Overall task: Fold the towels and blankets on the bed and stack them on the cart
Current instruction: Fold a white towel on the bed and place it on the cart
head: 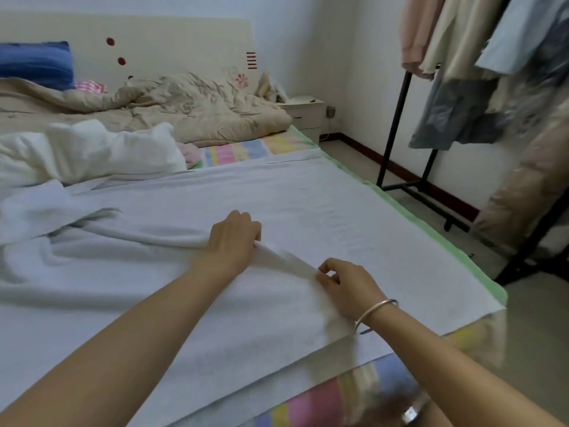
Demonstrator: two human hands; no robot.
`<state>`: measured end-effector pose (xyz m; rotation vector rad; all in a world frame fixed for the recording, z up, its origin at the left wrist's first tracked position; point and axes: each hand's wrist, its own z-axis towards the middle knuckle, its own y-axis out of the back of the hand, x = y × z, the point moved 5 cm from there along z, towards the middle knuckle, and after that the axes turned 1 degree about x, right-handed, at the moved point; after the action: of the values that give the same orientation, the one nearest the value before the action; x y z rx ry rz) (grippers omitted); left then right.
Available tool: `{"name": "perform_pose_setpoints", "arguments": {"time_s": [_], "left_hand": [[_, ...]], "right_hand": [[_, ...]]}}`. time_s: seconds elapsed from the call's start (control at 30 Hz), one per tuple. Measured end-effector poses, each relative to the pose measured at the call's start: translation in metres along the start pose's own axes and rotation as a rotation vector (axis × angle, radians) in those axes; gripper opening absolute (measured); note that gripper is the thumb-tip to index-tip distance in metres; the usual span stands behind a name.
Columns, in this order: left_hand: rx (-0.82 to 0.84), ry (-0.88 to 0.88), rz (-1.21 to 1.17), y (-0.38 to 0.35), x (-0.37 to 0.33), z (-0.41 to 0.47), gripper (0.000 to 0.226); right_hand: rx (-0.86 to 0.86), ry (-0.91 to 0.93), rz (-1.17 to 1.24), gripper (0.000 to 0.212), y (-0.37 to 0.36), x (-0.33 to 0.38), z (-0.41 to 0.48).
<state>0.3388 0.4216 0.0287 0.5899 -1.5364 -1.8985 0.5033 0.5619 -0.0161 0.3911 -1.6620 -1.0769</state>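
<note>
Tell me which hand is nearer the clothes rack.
Right. The right hand pinches the towel on the side toward the rack; the left hand grips the towel farther left, away from the rack.

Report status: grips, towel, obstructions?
Left grip and right grip both pinching towel edge. Towel spread on bed, fold unfinished. Loose white pile at left, not blocking.

Your forearms (129, 343) are bare right to the frame edge. One thin plain silver metal bangle (376, 306) on your wrist, behind the right hand (348, 283).
</note>
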Motion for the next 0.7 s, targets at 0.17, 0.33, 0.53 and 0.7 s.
{"name": "perform_pose_setpoints", "arguments": {"time_s": [0.17,0.33,0.53,0.7], "left_hand": [[-0.087,-0.055,-0.117,-0.01,-0.154,0.07,0.03],[-0.064,0.016,-0.265,-0.024,-0.257,0.125,0.036],[0.05,-0.196,-0.425,-0.071,-0.288,0.114,0.053],[0.041,-0.195,-0.481,-0.059,-0.267,0.069,0.074]], "right_hand": [[-0.048,-0.126,-0.042,0.016,0.088,-0.126,0.01],[-0.098,-0.199,-0.086,0.016,0.144,-0.216,0.019],[-0.175,-0.251,0.039,0.021,0.133,-0.251,0.017],[-0.324,-0.378,0.146,0.032,0.129,-0.26,-0.007]]}}
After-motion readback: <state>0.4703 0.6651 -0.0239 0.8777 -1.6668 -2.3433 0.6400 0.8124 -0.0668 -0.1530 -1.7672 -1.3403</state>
